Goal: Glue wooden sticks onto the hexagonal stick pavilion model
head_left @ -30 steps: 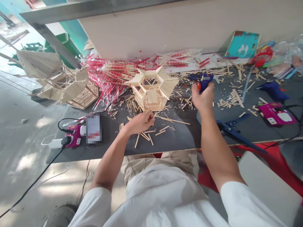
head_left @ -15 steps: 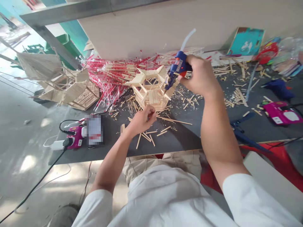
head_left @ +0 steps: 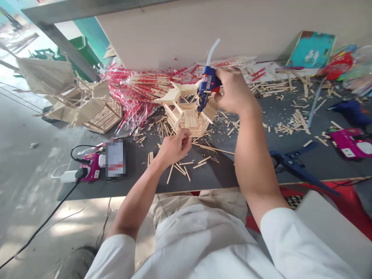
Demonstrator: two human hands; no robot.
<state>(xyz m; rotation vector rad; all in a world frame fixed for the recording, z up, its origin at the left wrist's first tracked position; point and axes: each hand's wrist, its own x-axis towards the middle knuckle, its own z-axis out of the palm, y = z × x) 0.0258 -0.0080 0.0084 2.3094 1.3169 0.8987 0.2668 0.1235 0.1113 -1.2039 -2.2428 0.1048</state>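
A blue hot glue gun [head_left: 208, 83] is gripped in my right hand [head_left: 232, 87], a pale glue stick rising from its back and its nozzle pointing down. The nozzle is at the right front of a small model built of wooden sticks [head_left: 190, 118]; I cannot tell whether it touches. My left hand [head_left: 176, 147] is closed, with thumb and fingers pinched together at the model's front lower edge. Whatever it pinches is hidden. Several loose wooden sticks [head_left: 186, 170] lie on the dark table [head_left: 215, 174] just in front of that hand.
At the left stands a larger stick model [head_left: 84, 110]. Wrapped stick bundles [head_left: 139, 85] lie behind. Magenta power sockets [head_left: 92, 166] and a blurred-out device [head_left: 115, 159] sit left; another socket [head_left: 350, 143], a blue cutter tool [head_left: 293, 162] and a second glue gun [head_left: 350, 110] lie right.
My right hand has brought the glue gun leftward and slightly down, from the model's right side to its front panel. My left hand stays almost in place, still closed.
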